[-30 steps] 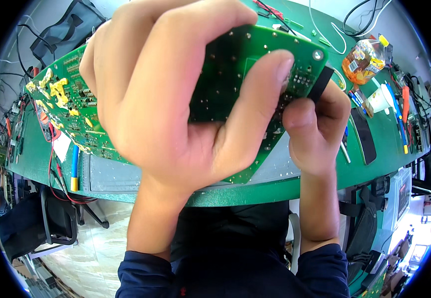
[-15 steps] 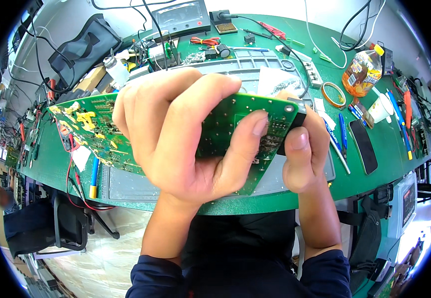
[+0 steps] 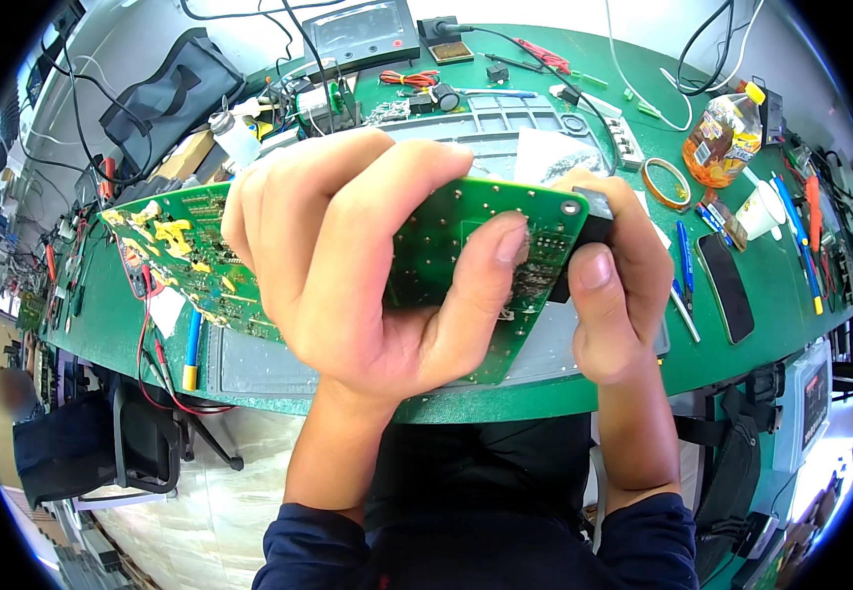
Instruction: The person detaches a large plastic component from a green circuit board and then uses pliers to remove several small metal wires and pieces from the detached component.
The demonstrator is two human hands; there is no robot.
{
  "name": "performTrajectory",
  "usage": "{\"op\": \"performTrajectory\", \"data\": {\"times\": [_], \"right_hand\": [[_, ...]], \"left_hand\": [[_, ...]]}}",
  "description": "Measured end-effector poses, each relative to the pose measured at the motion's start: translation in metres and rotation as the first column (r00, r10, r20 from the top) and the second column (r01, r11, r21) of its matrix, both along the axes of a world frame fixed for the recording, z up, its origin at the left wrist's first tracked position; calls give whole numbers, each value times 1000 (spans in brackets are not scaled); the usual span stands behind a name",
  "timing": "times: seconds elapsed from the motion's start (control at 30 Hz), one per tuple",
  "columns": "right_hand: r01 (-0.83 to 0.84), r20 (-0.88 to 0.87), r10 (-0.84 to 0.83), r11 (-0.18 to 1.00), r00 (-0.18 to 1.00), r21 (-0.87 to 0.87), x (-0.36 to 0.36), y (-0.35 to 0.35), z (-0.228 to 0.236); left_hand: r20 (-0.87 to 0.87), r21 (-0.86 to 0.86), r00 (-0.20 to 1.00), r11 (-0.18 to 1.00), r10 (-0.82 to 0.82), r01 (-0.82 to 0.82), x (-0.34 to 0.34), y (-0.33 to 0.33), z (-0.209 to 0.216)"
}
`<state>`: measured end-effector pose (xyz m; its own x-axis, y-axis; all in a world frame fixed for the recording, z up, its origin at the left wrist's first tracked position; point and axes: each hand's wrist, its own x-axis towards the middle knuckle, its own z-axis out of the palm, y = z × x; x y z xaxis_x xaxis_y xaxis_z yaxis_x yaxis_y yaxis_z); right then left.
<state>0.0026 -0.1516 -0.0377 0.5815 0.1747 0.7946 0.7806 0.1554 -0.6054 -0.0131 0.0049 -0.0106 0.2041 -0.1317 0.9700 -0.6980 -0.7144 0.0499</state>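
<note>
My left hand (image 3: 338, 265) is wrapped around a long green circuit board (image 3: 431, 251), its thumb flat against the face turned toward me. Yellowish glue blobs and solder joints cover the board's left part. At its right edge sits a black block-shaped part (image 3: 596, 218), which looks like a connector. My right hand (image 3: 625, 280) pinches this part, thumb in front and fingers curled behind. Whether the part is fixed to the board I cannot tell. Both hands hold the board tilted above a grey work mat (image 3: 259, 364).
On the green table (image 3: 584, 388) at the right lie a phone (image 3: 725, 285), a tape roll (image 3: 667, 184), a paper cup (image 3: 761, 210), several pens and a drink bottle (image 3: 725, 138). Multimeter leads (image 3: 158, 349) hang over the left front edge. Tools and wires crowd the back.
My right hand has shifted slightly to the right, and its thumb sits a little farther along the black part, more of which shows. The left hand keeps its grip.
</note>
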Motion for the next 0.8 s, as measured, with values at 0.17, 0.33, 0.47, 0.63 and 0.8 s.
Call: {"op": "performTrajectory", "data": {"times": [0.17,0.33,0.47,0.63,0.8], "right_hand": [[-31,-69,32,999,997,18,-3,3,2],[-56,-33,57,998,998,35,-1,1,0],[-104,-73,109,993,991,63,0,4,-2],[-113,-196,133,987,972,113,-5,4,2],[-94,-347,129,989,929,115,-12,1,6]], "left_hand": [[8,18,1000,1000,-7,7,2,2,1],[-6,8,1000,1000,2,-2,1,1,-1],[0,15,1000,1000,3,-3,2,2,-2],[29,25,1000,1000,5,-6,4,4,-1],[31,21,999,1000,8,-9,3,5,0]]}}
